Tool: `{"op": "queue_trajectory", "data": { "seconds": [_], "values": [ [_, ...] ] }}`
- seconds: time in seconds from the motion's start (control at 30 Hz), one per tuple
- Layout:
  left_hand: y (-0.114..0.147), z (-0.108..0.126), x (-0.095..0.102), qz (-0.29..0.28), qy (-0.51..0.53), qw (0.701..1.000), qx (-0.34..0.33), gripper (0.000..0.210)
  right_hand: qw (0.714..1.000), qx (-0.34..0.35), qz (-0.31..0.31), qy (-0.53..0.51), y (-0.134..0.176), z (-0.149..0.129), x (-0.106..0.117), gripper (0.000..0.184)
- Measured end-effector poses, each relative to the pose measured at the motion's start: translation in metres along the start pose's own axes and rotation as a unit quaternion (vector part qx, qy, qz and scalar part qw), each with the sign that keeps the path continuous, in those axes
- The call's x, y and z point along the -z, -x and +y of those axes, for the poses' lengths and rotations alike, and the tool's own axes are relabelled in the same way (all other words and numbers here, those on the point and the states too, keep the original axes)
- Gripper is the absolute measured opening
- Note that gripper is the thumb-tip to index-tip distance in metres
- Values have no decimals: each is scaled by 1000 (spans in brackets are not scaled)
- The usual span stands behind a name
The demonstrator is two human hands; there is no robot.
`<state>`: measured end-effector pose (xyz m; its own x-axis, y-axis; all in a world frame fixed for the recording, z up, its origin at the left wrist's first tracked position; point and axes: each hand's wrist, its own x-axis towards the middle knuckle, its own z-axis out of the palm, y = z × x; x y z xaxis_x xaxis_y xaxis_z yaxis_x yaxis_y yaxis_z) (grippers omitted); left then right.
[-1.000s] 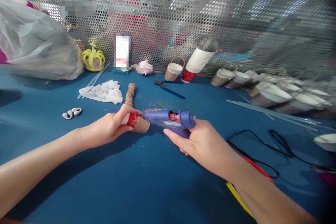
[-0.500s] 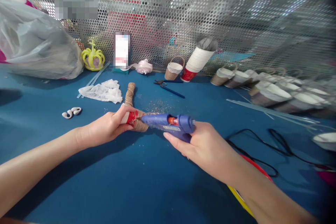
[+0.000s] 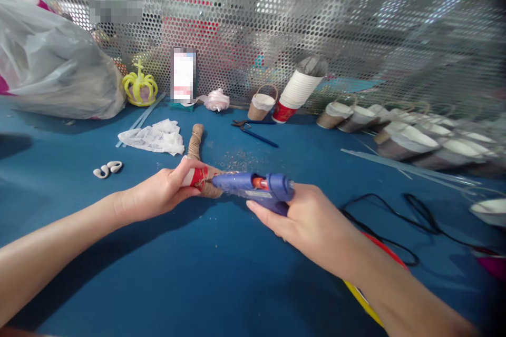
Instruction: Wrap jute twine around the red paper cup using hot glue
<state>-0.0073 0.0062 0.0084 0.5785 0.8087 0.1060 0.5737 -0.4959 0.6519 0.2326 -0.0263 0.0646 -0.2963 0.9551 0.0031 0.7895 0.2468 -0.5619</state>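
My left hand [image 3: 168, 189] is closed around a red and white paper cup [image 3: 198, 178] that lies on its side, its far part wrapped in brown twine. Wrapped round its grip, my right hand [image 3: 302, 213] holds a blue hot glue gun [image 3: 256, 187], an orange part showing in its body. The gun's nozzle meets the cup where red paper borders the twine; whether it touches I cannot tell. Just behind the cup a twine-wound roll [image 3: 196, 139] stands out from my left fingers. My right fingertips are mostly hidden behind the gun.
Pliers [image 3: 256, 133], crumpled white paper [image 3: 156, 137] and two white curled pieces [image 3: 108, 169] lie on the blue table. Farther back are a phone [image 3: 184, 76], a yellow crown [image 3: 139, 87], stacked cups [image 3: 296, 92] and a small basket [image 3: 261, 107]. A black cable [image 3: 427, 221] runs at right.
The glue gun's nozzle has shifted very slightly left and down along the cup. My left hand keeps its hold and has barely moved.
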Motion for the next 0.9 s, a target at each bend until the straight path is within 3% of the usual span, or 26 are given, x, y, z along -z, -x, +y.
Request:
{"op": "queue_trajectory", "data": {
  "seconds": [0.2, 0.9],
  "values": [
    [0, 1, 0, 4, 4, 999, -39, 35, 1000, -20, 15, -8, -5, 3, 0, 25],
    [0, -2, -2, 7, -37, 998, -43, 35, 999, -39, 6, -16, -11, 3, -1, 32]
  ]
}}
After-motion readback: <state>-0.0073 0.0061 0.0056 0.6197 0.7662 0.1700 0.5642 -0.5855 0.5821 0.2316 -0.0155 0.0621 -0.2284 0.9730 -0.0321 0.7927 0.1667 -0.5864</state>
